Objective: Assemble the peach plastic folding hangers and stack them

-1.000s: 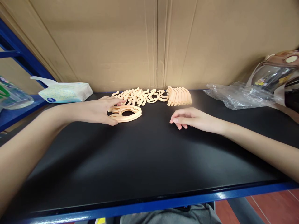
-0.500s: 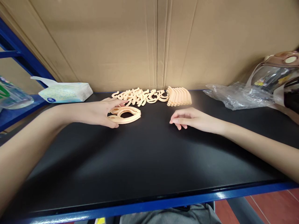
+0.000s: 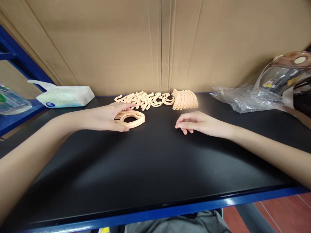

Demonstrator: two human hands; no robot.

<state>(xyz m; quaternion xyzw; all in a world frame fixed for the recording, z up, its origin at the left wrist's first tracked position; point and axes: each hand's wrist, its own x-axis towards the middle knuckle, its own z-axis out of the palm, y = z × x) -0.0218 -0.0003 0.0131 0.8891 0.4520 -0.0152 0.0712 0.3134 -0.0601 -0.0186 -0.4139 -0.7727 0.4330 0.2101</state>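
Several pale orange curved plastic pieces (image 3: 136,124) lie nested into a rounded group on the black tabletop. My left hand (image 3: 107,117) reaches around their left end, thumb along the near side and fingers on the far side. Thumb and fingers are apart; whether they press on the pieces is hard to see. To the right, my right hand (image 3: 194,122) hovers or rests low over the table, its fingers loosely curled with nothing visible in them. Behind the nested group is a loose pile of hook-shaped pieces (image 3: 141,98). Beside the pile stands a neat row of similar pieces (image 3: 186,99).
A tissue pack (image 3: 65,96) sits at the back left, near a clear bottle (image 3: 13,100). At the right are a crumpled plastic bag (image 3: 239,98) and a transparent container with a brown lid (image 3: 291,61). Cardboard (image 3: 116,42) backs the table; a blue rail (image 3: 160,212) edges its front.
My left hand has moved slightly right, farther around the nested pieces, its thumb now along their near side. The right hand has barely moved. The whole view has shifted a little.
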